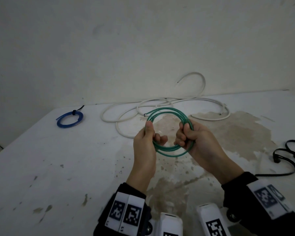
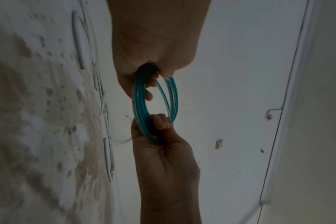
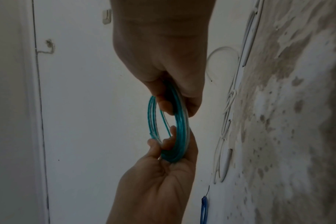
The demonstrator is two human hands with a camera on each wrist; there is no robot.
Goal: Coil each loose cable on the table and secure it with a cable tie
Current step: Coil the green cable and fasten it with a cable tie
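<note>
Both grips, left hand point(image 1: 144, 142) and right hand point(image 1: 197, 142), curled round green cable coil point(image 1: 169, 113), fingertips partly hidden.

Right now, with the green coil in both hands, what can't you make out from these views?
- Green cable coil: its second end, hidden inside the left hand or right hand, all views.
- Black cable: cut off by the head view's right edge.
- Blue coil: the black tie's lock is too small, head view.
- Loose cable ties: none can be picked out.
</note>
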